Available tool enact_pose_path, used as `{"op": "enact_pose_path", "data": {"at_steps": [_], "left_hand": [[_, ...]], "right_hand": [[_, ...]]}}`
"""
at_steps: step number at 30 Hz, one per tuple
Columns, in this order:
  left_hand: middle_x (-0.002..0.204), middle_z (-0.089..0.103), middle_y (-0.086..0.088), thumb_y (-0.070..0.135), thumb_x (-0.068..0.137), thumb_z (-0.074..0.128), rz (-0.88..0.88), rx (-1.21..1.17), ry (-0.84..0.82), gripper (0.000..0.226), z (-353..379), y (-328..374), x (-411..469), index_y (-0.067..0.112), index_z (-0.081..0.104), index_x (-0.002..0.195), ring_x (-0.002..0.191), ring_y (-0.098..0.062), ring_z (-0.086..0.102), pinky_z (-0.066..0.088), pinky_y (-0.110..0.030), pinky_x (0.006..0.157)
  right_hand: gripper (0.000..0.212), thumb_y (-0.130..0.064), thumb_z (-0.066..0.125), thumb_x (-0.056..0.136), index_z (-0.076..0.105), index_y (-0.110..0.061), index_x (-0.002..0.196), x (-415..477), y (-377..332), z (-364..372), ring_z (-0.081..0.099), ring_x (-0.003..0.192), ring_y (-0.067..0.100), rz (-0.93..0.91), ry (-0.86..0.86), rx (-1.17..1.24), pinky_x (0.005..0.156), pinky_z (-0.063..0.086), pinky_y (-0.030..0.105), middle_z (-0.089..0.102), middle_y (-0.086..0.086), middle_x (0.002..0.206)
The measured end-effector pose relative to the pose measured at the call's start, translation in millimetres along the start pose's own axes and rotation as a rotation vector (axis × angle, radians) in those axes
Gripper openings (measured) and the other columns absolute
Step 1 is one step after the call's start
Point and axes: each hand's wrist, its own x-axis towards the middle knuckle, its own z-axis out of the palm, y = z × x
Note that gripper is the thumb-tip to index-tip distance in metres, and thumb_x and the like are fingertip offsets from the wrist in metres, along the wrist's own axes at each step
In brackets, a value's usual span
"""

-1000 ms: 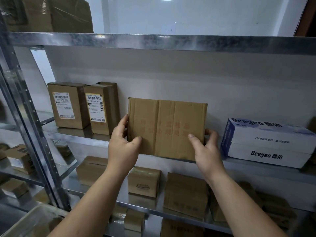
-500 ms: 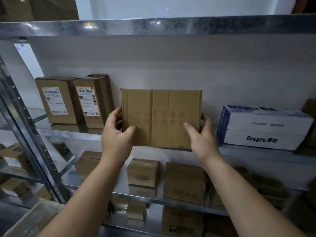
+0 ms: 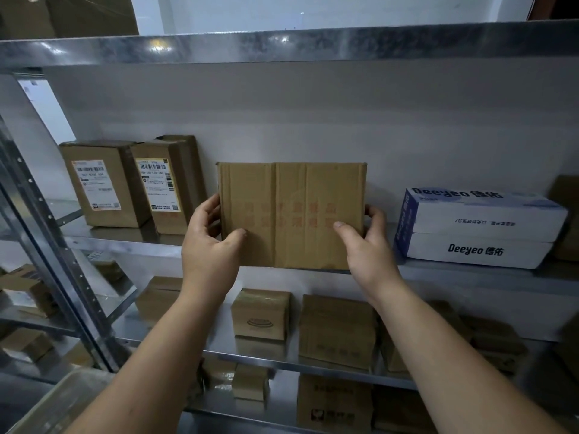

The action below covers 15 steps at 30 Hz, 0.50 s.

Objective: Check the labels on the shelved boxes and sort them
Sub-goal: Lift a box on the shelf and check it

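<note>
Perforated steel upright (image 3: 44, 214) at left, white back wall (image 3: 313, 120), pale bin (image 3: 56, 405) at lower left

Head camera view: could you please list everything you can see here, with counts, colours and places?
metal shelving: one unit, silver-grey, fills the view
held box: 1, brown with faded red print, middle shelf centre
labelled boxes: 2, brown with white barcode labels, middle shelf left
Deeyeo boxes: 2, white and blue, stacked, middle shelf right
small boxes: several, brown, lower shelves
large cartons: count unclear, brown, top shelf left
pale bin: 1, bottom left corner
left hand: 1, grips held box's left edge
right hand: 1, grips its right edge
</note>
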Motion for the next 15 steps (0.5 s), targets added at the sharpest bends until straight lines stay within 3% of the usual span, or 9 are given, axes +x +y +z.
{"op": "enact_pose_path", "data": {"at_steps": [10, 15], "left_hand": [[0.134, 0.065, 0.014, 0.026, 0.096, 0.081, 0.021, -0.065, 0.053, 0.049, -4.1, 21.9, -3.1, 0.037, 0.057, 0.137, 0.126, -0.009, 0.063, 0.059, -0.048, 0.106], [0.131, 0.066, 0.013, 0.031, 0.096, 0.082, 0.059, -0.06, 0.048, 0.044, -5.7, 30.7, -7.6, 0.039, 0.06, 0.133, 0.122, -0.012, 0.065, 0.062, -0.046, 0.099]], "right_hand": [[0.037, -0.044, 0.073, 0.103, 0.052, -0.035, 0.132, 0.0, -11.7, -4.5, 0.074, 0.111, 0.008, -0.009, 0.015, 0.12, 0.092, 0.064, 0.041, 0.072, -0.011, 0.126], [0.056, -0.053, 0.078, 0.096, 0.05, -0.036, 0.141, 4.3, -11.8, -4.5, 0.072, 0.116, 0.009, -0.035, 0.036, 0.141, 0.09, 0.061, 0.035, 0.07, -0.013, 0.132]]}}
